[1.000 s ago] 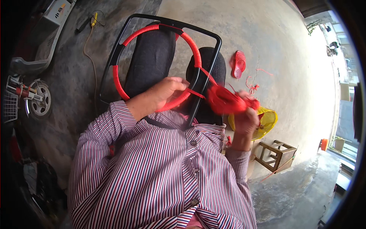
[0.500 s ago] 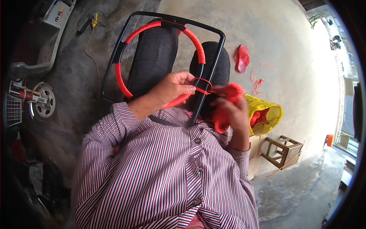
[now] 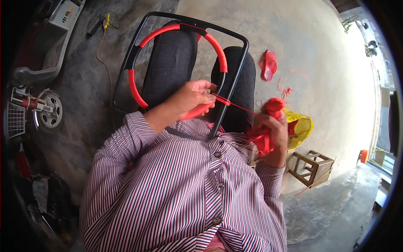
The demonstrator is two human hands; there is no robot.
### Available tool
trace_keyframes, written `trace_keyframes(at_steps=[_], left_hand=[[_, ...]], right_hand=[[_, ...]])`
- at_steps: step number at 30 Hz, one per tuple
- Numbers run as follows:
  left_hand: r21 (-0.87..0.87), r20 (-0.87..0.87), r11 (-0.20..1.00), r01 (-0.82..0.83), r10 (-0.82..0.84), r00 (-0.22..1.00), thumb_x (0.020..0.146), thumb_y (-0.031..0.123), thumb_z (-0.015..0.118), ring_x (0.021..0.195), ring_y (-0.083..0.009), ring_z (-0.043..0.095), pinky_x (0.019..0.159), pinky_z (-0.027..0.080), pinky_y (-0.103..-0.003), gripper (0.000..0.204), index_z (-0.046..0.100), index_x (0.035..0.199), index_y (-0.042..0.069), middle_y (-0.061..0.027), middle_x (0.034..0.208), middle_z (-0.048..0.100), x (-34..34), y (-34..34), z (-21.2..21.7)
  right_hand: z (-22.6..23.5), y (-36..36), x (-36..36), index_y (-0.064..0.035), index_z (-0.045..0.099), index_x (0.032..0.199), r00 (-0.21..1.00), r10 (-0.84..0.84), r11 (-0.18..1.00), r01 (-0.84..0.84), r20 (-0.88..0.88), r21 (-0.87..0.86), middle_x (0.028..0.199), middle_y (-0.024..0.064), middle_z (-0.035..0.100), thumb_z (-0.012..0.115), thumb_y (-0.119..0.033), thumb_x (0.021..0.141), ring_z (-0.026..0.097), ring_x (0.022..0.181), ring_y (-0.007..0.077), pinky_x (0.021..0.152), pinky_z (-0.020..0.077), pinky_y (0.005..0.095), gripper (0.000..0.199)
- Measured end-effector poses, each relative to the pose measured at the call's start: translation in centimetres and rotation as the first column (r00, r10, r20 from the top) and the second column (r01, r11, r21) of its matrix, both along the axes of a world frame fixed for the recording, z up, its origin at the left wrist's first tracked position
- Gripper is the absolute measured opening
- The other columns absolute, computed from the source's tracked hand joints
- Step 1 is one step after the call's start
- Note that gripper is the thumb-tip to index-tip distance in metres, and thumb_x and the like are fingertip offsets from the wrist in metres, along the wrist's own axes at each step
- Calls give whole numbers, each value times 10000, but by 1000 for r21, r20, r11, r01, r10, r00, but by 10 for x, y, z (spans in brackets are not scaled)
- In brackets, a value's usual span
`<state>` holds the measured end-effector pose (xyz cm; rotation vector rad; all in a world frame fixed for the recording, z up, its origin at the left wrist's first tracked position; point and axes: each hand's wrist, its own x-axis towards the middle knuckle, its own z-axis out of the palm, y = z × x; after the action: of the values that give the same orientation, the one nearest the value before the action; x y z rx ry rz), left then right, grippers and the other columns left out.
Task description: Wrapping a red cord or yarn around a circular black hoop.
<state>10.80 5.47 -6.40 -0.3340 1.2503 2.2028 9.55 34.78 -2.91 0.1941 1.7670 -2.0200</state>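
Note:
Across my thighs lies a black metal frame (image 3: 241, 69) with a ring (image 3: 133, 89) inside it, wound in red cord along several stretches and bare black between them. My left hand (image 3: 191, 100) is closed at the ring's near right side, thumb and fingers pinching the red cord there against the ring. From that pinch a red cord (image 3: 241, 108) runs tight past the frame's right bar to my right hand (image 3: 273, 128). That hand is closed round a bundle of red cord (image 3: 262, 142), with part of it bulging above the fingers and loops hanging below. My palm hides the bundle's middle.
To the right are a yellow bag (image 3: 305, 126) with red stuff inside, a wooden stool (image 3: 311, 168) on its side, a red slipper (image 3: 269, 66) and red cord scraps (image 3: 285, 89). A wheel (image 3: 51, 110) and a cable (image 3: 100, 54) are at left.
My right hand has moved right and slightly down with the cord bundle. The loop beside the frame's right bar has been drawn tight into a straight strand. My left hand stays in place.

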Motion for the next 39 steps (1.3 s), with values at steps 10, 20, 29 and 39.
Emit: trace_keyframes(at_steps=[10,20,29,39], left_hand=[[4,79,999,-39,39,996,953,346,543,892,-125,558,852,462,-305,370,588,1155,39,-32,1001,605,-3,6,9],[75,-1,997,-33,34,999,944,425,523,1050,-144,522,947,409,-335,463,575,1206,46,-33,1097,597,0,7,19],[194,80,981,-8,-8,997,996,239,484,934,-166,630,785,529,-313,289,514,1236,81,-61,1094,622,0,10,16],[-129,-694,923,-364,178,697,927,474,589,842,-78,503,724,421,-214,603,441,1258,-8,-33,970,548,15,16,23]], right_hand=[[-63,248,-2,-85,548,1041,489,-859,511,798,-153,-318,1028,90,612,610,-280,954,609,968,242,844,531,448,223],[25,-21,2,4,607,1220,620,780,537,-586,-90,607,1074,128,661,710,-146,760,633,967,245,870,485,346,496],[-15,-54,-15,-36,319,1479,918,329,926,-360,-221,-118,1307,127,540,612,74,775,591,1116,211,968,463,354,771],[10,-113,-17,-65,482,1335,409,614,711,83,-674,698,1336,154,498,753,-76,717,423,1307,324,1054,353,454,675]])
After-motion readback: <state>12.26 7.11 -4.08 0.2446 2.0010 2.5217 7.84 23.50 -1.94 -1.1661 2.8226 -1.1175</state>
